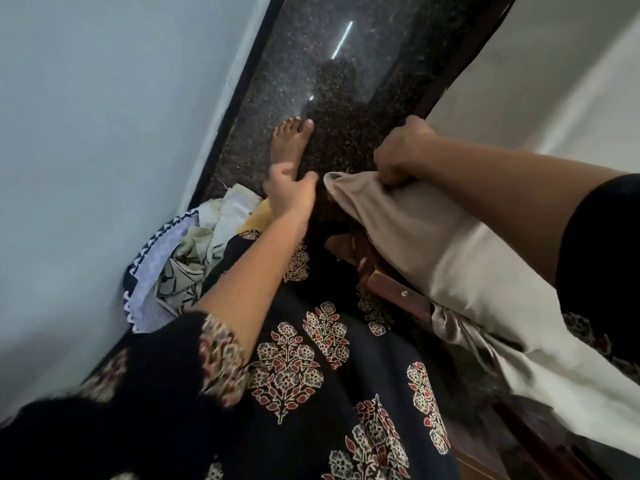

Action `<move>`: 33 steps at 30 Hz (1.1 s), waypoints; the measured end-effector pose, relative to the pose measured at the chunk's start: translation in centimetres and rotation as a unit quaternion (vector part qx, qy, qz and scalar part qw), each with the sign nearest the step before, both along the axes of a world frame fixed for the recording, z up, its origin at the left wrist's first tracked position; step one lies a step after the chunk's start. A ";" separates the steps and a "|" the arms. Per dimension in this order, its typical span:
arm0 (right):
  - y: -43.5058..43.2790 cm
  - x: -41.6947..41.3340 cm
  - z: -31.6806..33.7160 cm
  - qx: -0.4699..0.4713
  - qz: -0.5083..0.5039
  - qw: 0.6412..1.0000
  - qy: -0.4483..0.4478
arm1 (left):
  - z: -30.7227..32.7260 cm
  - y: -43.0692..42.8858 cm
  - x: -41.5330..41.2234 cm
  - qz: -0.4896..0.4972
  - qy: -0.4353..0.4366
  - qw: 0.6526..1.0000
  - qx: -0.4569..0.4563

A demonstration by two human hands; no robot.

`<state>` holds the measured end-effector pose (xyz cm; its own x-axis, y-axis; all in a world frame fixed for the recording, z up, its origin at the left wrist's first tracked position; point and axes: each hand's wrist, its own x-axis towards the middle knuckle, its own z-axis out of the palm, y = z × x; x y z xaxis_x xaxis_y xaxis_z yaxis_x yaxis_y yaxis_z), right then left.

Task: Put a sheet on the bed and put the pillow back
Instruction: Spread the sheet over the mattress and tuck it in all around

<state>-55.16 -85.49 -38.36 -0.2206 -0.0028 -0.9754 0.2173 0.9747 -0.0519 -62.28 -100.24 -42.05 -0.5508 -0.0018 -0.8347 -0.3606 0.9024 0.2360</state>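
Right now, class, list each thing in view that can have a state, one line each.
Beige sheet: corner lifted, rumpled above the bed frame.
Right grip: pinches the beige sheet's corner.
Left grip: open, holding nothing.
Cloth pile: crumpled on the floor by the wall.

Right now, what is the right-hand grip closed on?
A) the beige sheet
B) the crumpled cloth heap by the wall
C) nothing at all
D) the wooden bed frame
A: the right-hand grip has its fingers curled round a bunched edge of the beige sheet. The left-hand grip reaches in open beside it, and the cloth heap lies untouched by the wall.
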 end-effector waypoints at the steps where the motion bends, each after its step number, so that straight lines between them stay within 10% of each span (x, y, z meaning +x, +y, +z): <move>1: 0.0 0.1 0.1 0.001 0.004 1.000 0.003 | 1.1 -0.3 -0.5 -0.065 0.072 0.995 0.033; 5: 0.0 0.2 0.5 -0.002 0.003 1.000 0.009 | 4.2 -0.2 0.7 -0.219 -0.040 0.957 0.185; 13: 0.5 -0.4 0.0 0.007 -0.058 0.998 -0.023 | 2.0 1.5 4.0 -0.456 -0.224 0.857 0.089; 21: 0.9 -0.1 0.5 -0.007 -0.087 0.996 -0.037 | -0.3 2.5 5.2 -0.488 -0.094 0.861 0.109; 24: 1.1 -0.2 0.5 -0.009 -0.099 0.995 -0.026 | -0.2 2.9 4.8 -0.577 -0.018 0.814 0.072; 29: 1.2 -0.2 0.3 -0.009 -0.117 0.993 -0.022 | -0.1 4.2 4.9 -0.591 -0.095 0.795 0.096; 33: 1.5 -0.3 1.0 0.006 -0.116 0.993 -0.014 | -0.7 4.8 2.7 -0.478 0.005 0.876 0.066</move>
